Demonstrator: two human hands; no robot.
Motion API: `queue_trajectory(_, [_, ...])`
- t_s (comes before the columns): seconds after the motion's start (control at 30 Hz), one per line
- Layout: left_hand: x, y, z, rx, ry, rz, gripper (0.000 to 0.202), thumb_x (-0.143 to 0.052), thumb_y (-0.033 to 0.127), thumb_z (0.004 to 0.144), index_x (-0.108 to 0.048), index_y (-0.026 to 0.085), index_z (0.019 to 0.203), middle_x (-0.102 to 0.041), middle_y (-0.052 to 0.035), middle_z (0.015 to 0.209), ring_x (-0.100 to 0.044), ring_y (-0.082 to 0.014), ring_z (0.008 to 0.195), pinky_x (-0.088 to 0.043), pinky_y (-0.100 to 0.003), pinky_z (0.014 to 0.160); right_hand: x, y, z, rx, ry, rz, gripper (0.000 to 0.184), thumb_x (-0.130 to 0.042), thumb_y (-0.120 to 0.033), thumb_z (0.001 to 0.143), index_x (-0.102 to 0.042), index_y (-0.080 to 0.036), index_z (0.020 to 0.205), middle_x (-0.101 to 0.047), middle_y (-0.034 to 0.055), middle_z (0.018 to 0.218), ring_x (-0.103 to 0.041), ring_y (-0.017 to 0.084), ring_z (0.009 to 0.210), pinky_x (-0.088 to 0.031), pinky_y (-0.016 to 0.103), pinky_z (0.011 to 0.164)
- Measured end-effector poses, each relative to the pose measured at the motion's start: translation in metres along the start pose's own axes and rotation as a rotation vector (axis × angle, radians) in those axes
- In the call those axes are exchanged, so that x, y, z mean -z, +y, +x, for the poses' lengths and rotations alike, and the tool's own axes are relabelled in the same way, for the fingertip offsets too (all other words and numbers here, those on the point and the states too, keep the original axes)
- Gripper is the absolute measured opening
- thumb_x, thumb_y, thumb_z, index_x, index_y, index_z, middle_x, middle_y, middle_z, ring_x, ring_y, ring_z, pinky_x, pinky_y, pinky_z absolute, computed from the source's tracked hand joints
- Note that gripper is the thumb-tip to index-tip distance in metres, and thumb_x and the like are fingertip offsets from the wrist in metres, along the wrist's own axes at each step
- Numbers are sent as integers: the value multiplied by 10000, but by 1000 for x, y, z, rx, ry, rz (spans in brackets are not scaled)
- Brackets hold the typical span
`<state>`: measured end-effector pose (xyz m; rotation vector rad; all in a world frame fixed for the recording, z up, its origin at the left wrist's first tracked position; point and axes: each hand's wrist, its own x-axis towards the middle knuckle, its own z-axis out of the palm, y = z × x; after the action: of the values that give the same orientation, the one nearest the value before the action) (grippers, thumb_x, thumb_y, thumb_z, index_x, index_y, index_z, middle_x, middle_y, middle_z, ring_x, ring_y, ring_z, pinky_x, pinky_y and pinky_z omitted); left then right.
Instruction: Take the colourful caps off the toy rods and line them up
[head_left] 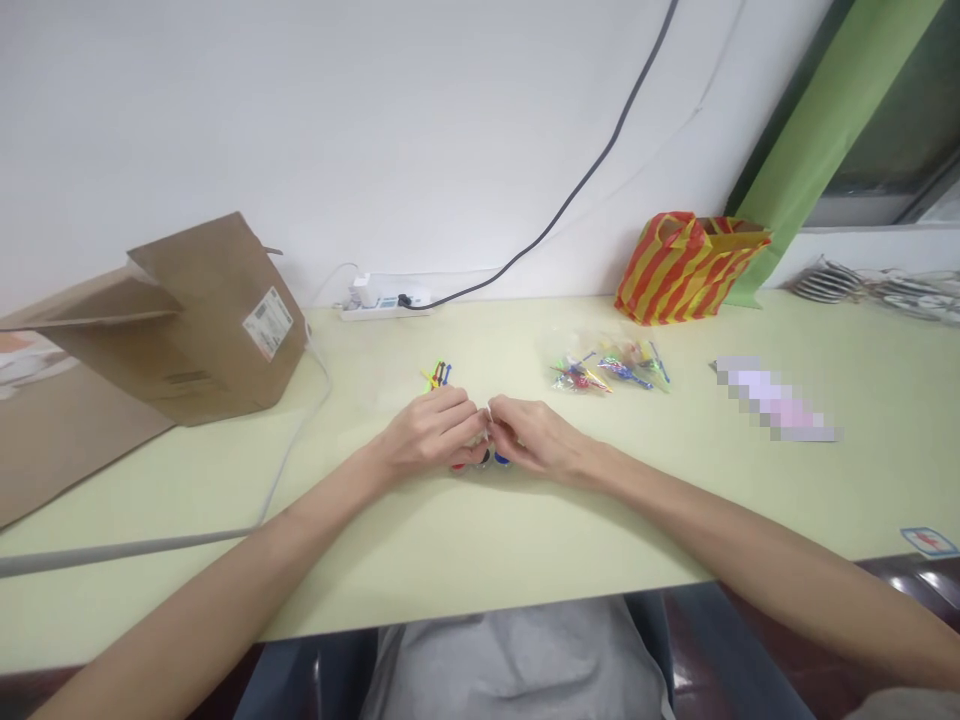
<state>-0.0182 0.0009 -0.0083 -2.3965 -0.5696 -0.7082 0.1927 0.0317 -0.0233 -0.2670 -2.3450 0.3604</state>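
Note:
My left hand (pixel 442 432) and my right hand (pixel 536 435) meet over the middle of the table, fingertips nearly touching. Both are closed in a pinch around a small whitish piece (pixel 489 410), mostly covered by the fingers and too small to name. Just beneath the fingers sit small round pieces: a red one (pixel 458 467), a black one (pixel 484 458) and a blue one (pixel 502 459). Behind my left hand lie several thin arrow-shaped plastic pieces (pixel 439 375) in yellow-green, dark red and blue.
Clear bags of colourful plastic pieces (pixel 611 370) lie to the right. Farther back stands a red-and-yellow striped bag (pixel 679 265). An open cardboard box (pixel 217 330) occupies the left side. A power strip (pixel 386 300) with a black cable (pixel 570 200) rests by the wall.

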Motion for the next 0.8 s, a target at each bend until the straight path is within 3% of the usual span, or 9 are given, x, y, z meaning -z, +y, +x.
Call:
queue_trajectory(0.13, [-1, 4, 2, -28, 88, -41, 220, -619, 184, 926, -512, 235, 741, -516, 16, 588, -500, -154, 556, -387, -335, 533, -1, -1, -1, 16, -54, -42, 196, -360, -157, 968, -273, -265, 831, -472, -42, 670, -374, 113, 529, -289, 250, 512])
queue_trajectory(0.27, [0, 1, -5, -34, 143, -77, 82, -659, 189, 902, -594, 213, 859, -634, -22, 682, -565, -155, 612, -435, -313, 555, 9, -7, -3, -43, -52, 96, 163, -342, -176, 1003, -282, -267, 883, -492, -41, 701, -417, 118, 547, -344, 241, 531])
queue_trajectory(0.5, [6, -25, -24, 245, 134, -31, 151, -660, 161, 885, -631, 208, 1025, -710, -24, 787, -639, -159, 699, -513, -290, 647, 19, 8, -1, -75, 164, 64, 141, -391, -265, 1056, -469, -228, 944, -592, 44, 858, -556, 163, 775, -470, 302, 739])
queue_trajectory(0.57, [8, -31, -27, 336, 150, -23, 141, -656, 169, 891, -641, 211, 1024, -718, -29, 817, -638, -163, 719, -521, -300, 676, 17, 19, -2, -171, 249, 71, 177, -454, -307, 1039, -530, -217, 909, -607, 48, 860, -574, 170, 794, -482, 315, 758])
queue_trajectory(0.67, [7, -36, -32, 437, 151, -34, 137, -652, 193, 909, -663, 210, 1045, -705, -35, 826, -635, -169, 751, -521, -309, 704, 13, 36, -5, -427, 346, 193, 228, -576, -388, 977, -616, -193, 866, -660, 44, 820, -607, 169, 752, -498, 307, 715])
queue_trajectory(0.8, [2, -37, -35, 500, 140, -75, 131, -644, 241, 926, -684, 207, 1047, -693, -37, 815, -640, -168, 755, -519, -309, 708, 4, 53, 0, -749, 281, 450, 275, -682, -416, 874, -698, -144, 839, -723, 57, 720, -640, 158, 656, -483, 259, 601])
